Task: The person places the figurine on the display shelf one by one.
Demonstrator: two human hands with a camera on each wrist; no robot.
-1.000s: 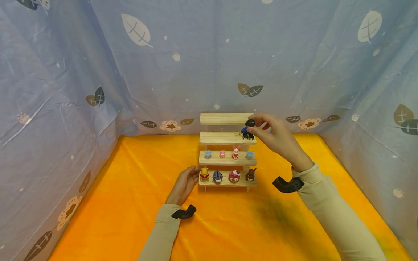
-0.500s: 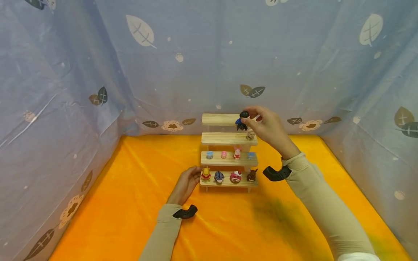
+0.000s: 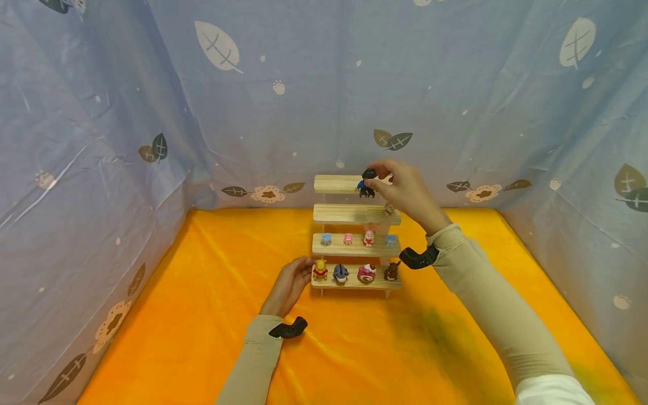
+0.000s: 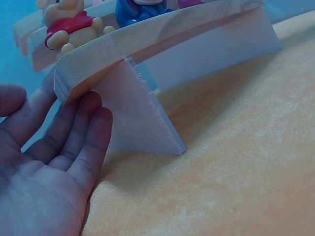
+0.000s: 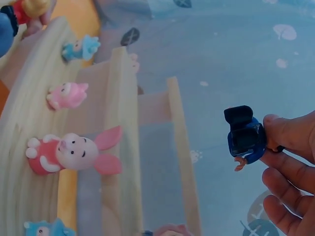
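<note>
My right hand (image 3: 401,187) pinches a small toy figure (image 3: 367,184) with black hair, a blue top and black legs. It holds the figure in the air before the top tier of a stepped wooden display stand (image 3: 331,214). In the right wrist view the toy figure (image 5: 244,136) sits between thumb and fingertips, its black leg side towards the camera. My left hand (image 3: 288,287) touches the left end of the stand's lowest tier. In the left wrist view the fingers (image 4: 93,142) lie loosely extended against and under that end, beside a Winnie-the-Pooh figurine (image 4: 71,27).
The lowest tier carries Pooh, an Eeyore (image 3: 341,273), a pink bear (image 3: 367,273) and a brown figurine (image 3: 391,271). Above are a Piglet (image 3: 369,237) and small blue and pink figurines. A pale figurine (image 3: 389,208) stands right on the second-highest tier. Patterned curtains (image 3: 283,112) surround the orange cloth (image 3: 202,337).
My right hand has carried the toy figure up and left, from the second-highest tier's right end to the top tier. A pale figurine behind it has come into view. The left hand stays put.
</note>
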